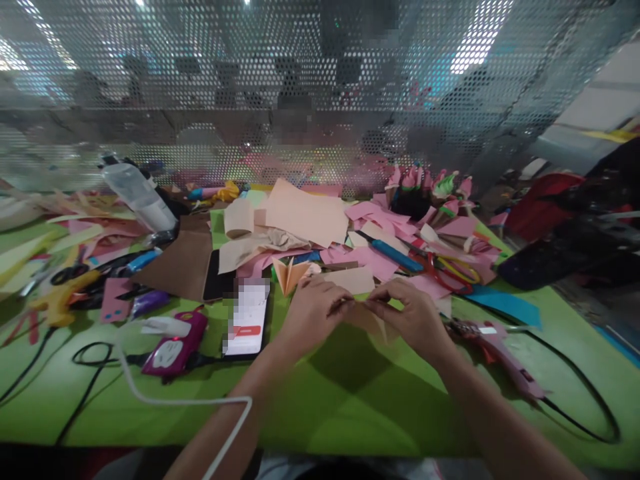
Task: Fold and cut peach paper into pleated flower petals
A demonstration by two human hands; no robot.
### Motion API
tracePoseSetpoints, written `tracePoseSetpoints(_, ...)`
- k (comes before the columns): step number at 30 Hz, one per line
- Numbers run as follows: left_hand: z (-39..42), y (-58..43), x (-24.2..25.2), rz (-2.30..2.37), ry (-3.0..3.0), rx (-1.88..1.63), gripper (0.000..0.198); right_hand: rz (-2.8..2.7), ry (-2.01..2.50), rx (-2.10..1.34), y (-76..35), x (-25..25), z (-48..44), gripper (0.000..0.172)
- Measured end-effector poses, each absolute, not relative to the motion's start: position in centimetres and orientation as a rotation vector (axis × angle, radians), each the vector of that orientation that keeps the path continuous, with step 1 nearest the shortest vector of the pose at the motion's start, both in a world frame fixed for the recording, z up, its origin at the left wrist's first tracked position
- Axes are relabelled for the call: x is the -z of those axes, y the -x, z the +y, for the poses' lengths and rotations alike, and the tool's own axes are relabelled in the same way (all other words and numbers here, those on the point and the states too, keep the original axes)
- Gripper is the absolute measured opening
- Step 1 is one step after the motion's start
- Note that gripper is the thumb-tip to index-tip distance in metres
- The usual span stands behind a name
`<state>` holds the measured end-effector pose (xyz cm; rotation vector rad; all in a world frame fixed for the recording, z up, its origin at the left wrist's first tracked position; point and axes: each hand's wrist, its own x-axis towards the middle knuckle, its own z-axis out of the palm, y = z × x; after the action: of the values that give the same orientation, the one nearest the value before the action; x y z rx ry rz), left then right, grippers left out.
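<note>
My left hand and my right hand meet above the green table, fingertips close together. Each is closed in a pinch on a thin piece of peach-coloured paper, which hangs below the fingers, partly hidden by them. Just beyond my left hand stands a folded orange paper piece. A flat beige paper strip lies behind both hands. To the right of my right hand rests a pink glue gun with a black cord.
A lit phone and a magenta device with cables lie left. Behind are a blue cutter knife, red-and-yellow-handled scissors, pink paper scraps and a large peach sheet. A yellow glue gun and clear bottle lie far left.
</note>
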<state>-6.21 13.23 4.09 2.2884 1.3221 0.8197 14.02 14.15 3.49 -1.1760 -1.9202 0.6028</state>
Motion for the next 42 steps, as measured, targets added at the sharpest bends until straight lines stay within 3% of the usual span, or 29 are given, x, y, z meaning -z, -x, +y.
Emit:
tracePoseSetpoints(14,13.3,5.9,-3.9,1.336,-2.101,-0.716,0.023,-1.878,1.149,-0.706,-14.0,-3.6,14.1,0.016)
tracePoseSetpoints(19,13.8,6.2,-3.1,1.363,-1.679,-1.002,0.024,-1.711,1.093,-0.744,-15.3,-3.8,14.3,0.028)
tracePoseSetpoints(23,13.9,6.1,-2.8,1.327,-1.474,-1.035,0.025,-1.74,1.074,-0.751,-15.2,-3.8,14.3,0.04)
tracePoseSetpoints(31,13.3,5.2,-2.9,1.225,-1.399,-0.926,0.026,-1.665,1.078,-0.579,-14.0,-2.9,14.4,0.016)
tracePoseSetpoints(42,13.3,4.8,-2.4,1.18,-1.514,-0.919,0.022,-1.843,0.97,-0.379,-13.8,-3.1,14.1,0.021)
